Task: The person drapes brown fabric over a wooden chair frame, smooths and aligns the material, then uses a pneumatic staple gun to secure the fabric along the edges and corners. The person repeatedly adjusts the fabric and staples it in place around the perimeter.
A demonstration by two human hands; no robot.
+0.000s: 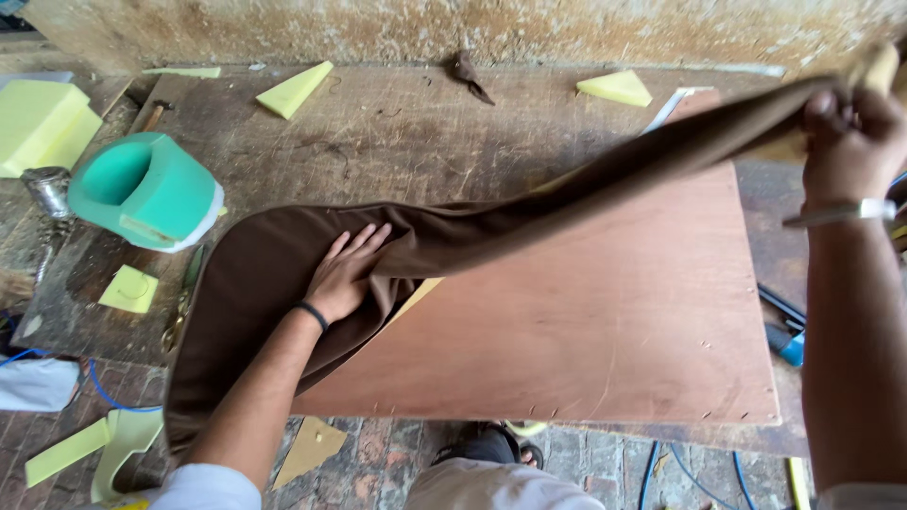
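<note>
A long piece of brown fabric [529, 203] stretches across a reddish plywood board [614, 321] lying on a worn wooden workbench [378, 132]. My left hand [345, 274] lies flat, fingers spread, pressing the fabric's left part down on the board. My right hand [850, 132] is raised at the far right, fist closed on the fabric's other end and pulling it up off the board. A strip of yellow foam [416, 297] peeks out under the fabric beside my left hand.
A green foam roll [142, 189] stands at the bench's left. Yellow foam offcuts [295, 90] [616, 88] lie near the back wall, a foam block [38, 123] at far left. Scissors [179, 307] lie by the fabric's left edge. Blue-handled tools [784, 331] rest at right.
</note>
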